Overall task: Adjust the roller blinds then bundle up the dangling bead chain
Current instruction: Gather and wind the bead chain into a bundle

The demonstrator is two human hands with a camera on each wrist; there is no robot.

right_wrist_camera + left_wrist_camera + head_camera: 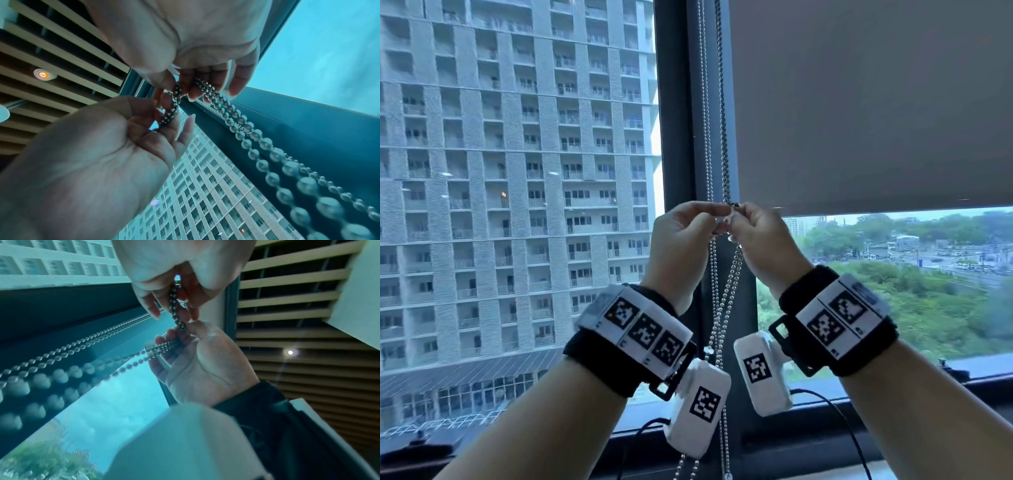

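Both hands together at the window post – left hand point(681, 236) and right hand point(763, 236) each pinching the silver metal bead chain point(722, 308) beside the half-lowered grey roller blind point(869, 102).

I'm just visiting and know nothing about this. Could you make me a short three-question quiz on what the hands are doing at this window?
1. True or false: the roller blind covers the whole right pane down to the sill.
2. Multiple choice: what does the left hand hold? A) the blind's bottom edge B) the bead chain C) nothing
3. Fill in: the right hand pinches the chain at about the level of the blind's ______ edge.

Key
1. False: trees and a road show below its bottom edge.
2. B: both hands pinch the chain, close together, in front of the window frame, and loops hang below them.
3. Bottom.
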